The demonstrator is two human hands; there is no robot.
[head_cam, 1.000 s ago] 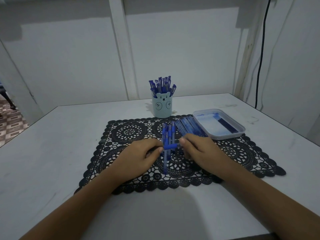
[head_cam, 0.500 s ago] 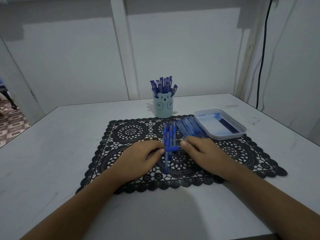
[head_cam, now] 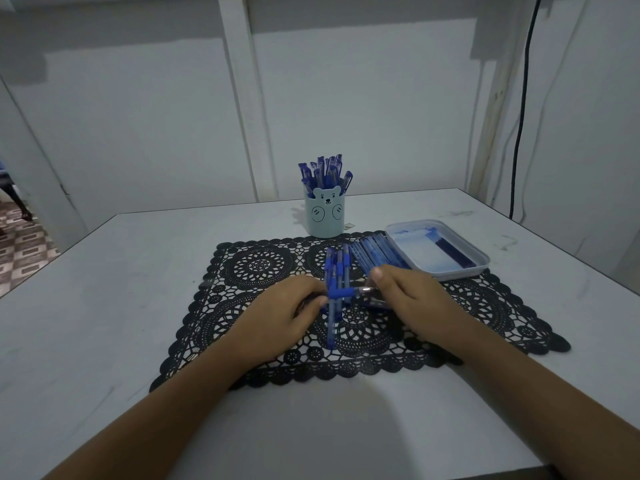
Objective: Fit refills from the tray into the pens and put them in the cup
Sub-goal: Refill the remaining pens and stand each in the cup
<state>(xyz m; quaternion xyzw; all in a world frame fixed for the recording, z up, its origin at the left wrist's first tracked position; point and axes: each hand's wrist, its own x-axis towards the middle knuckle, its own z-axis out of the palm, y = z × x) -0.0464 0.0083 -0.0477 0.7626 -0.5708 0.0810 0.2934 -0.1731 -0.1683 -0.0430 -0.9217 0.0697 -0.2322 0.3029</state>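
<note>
The left hand (head_cam: 287, 313) and right hand (head_cam: 412, 296) both grasp one blue plastic pen (head_cam: 346, 292), held crosswise between them just above a black lace placemat (head_cam: 256, 268). The left curls round its back end and the right pinches its front end. Over the last second little has moved. The right hand has eased slightly outward, and a short silvery tip now shows by its thumb. I judge the nose piece is being screwed on or off, so this pen is not ready for the cup.

Under the hands lies a row of blue pens (head_cam: 334, 268), partly covered by the held pen. Beyond the right hand, more barrels lean against a shallow white plastic tray (head_cam: 483, 268) holding dark blue refills (head_cam: 453, 254). Beyond both hands stands a pale blue bear-faced cup (head_cam: 325, 216), already crowded with pens, on the white tabletop (head_cam: 104, 289).

The fingertips hide the joint. I cannot tell whether a refill is inside.
</note>
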